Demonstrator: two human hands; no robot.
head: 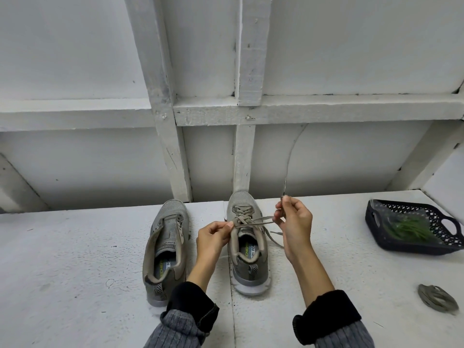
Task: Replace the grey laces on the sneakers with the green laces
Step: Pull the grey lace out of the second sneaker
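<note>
While both hands, left hand (213, 236) and right hand (292, 222), pinch the limp, thin grey lace (253, 220) at frame centre, its stiff tip seems the best hold.

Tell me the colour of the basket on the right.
The basket is dark navy, nearly black, with a lattice wall. The head view shows it.

In front of you runs a rough, white-painted work surface (75, 247) set against a white framed wall. Two grey mesh sneakers (165, 247) (247, 249) stand on it side by side, toes toward the wall. At your right sits a dark perforated plastic basket (376, 222) holding green laces (408, 228). Nearer you lies a loose bundle of grey lace (437, 297).
</note>
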